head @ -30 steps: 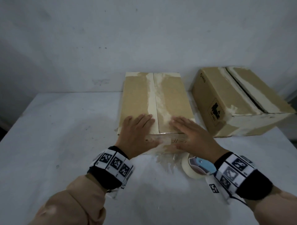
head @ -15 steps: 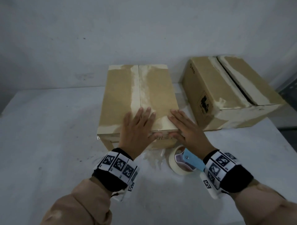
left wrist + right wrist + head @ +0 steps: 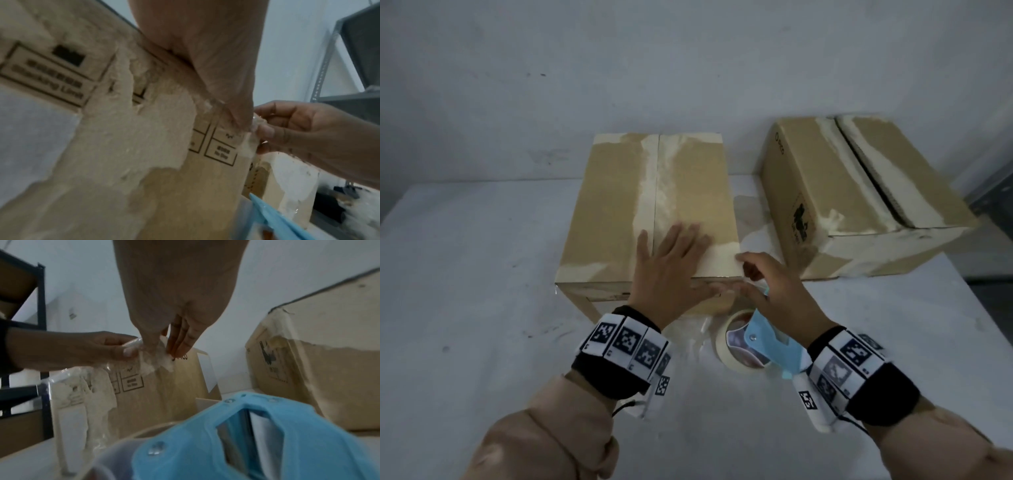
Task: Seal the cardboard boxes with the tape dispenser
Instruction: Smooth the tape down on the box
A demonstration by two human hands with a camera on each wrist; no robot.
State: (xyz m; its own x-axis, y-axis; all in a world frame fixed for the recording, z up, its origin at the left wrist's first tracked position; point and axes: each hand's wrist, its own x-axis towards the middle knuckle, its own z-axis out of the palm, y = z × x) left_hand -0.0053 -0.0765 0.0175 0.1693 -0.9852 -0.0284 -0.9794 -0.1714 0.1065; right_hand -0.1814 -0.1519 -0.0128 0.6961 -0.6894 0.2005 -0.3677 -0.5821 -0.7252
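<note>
The nearer cardboard box (image 3: pixel 654 205) stands at the middle of the white table (image 3: pixel 465 291), its top flaps closed and streaked with old tape along the seam. The left hand (image 3: pixel 671 267) lies flat on the box's near edge, fingers straight and spread, pointing toward 12 o'clock, the thumb reaching down over the front face. At 3 o'clock from it, just off the box's near right corner, the right hand (image 3: pixel 777 291) is bent at the wrist with fingers curled, pinching a crumpled bit of clear tape (image 3: pixel 156 358) against the box's front; in the right wrist view the left thumb touches that same tape. The blue tape dispenser (image 3: pixel 763 342) with its roll lies on the table at 6 o'clock from the right hand, beneath the wrist, with neither hand on it. A second box (image 3: pixel 842 192) sits at 2 o'clock, well apart from both hands, its flaps slightly parted.
</note>
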